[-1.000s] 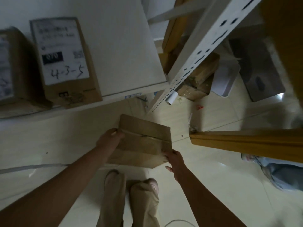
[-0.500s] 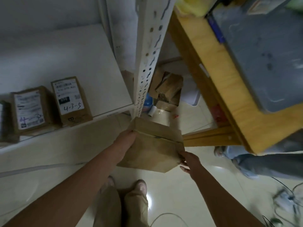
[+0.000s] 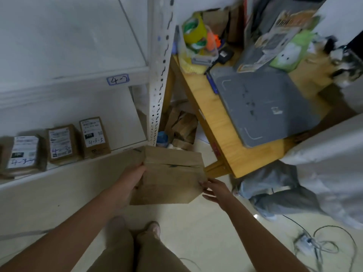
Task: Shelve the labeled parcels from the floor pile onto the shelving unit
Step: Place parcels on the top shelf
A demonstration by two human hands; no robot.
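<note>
— Where is the parcel [image 3: 169,179] sitting?
— It's hanging in front of the foot of the white post [image 3: 159,75], plain side up.
— And the hands?
— The left hand [image 3: 135,177] is gripping its left edge, fingers curling out of sight. The right hand [image 3: 214,188] is lying open, fingertips touching the right corner. Three labelled boxes [image 3: 94,137] are standing on the shelf [image 3: 119,108] left of the post.

Right parcel [image 3: 95,137] has 4-3-5 handwritten on its label, left parcel [image 3: 22,154] starts 4-3-, shelf-edge tag [image 3: 117,79] reads 4-something, blurry.
</note>
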